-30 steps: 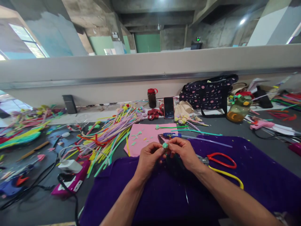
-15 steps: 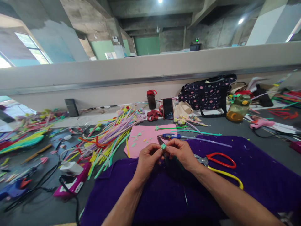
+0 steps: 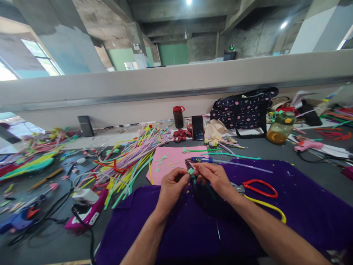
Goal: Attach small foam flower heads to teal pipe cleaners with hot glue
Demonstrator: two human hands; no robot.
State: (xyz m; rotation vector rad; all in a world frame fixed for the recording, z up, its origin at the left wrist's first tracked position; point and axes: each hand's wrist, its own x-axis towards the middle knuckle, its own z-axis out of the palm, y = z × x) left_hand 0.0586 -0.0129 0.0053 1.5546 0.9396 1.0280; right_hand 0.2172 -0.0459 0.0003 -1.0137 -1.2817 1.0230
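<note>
A small mint-green flower [image 3: 191, 171] of fuzzy pipe-cleaner material is pinched between the thumb and fingers of my left hand [image 3: 171, 187]. My right hand [image 3: 214, 179] is close beside it with bent fingers, the thumb just right of the flower; what its fingers hold, if anything, is hidden. Dark plier tips [image 3: 188, 163] show just behind the flower. Under both hands spreads a purple cloth [image 3: 143, 224]. Beyond them is a pink sheet [image 3: 176, 151] with green scraps. A similar green flower [image 3: 184, 150] on a green stem rests on it.
Cutters with red and yellow handles [image 3: 260, 188] lie right of my hand. A blue-handled tool [image 3: 202, 159] lies ahead. A pipe-cleaner pile [image 3: 140, 147], power strip [image 3: 89, 213] and glue gun [image 3: 20, 219] occupy the left. A phone [image 3: 198, 127], bottle [image 3: 178, 117] and bag [image 3: 242, 110] stand behind.
My right thumb and fingers have drawn slightly back to the right from the flower, exposing more of it. My left hand keeps its pinch. The flower has shifted very little.
</note>
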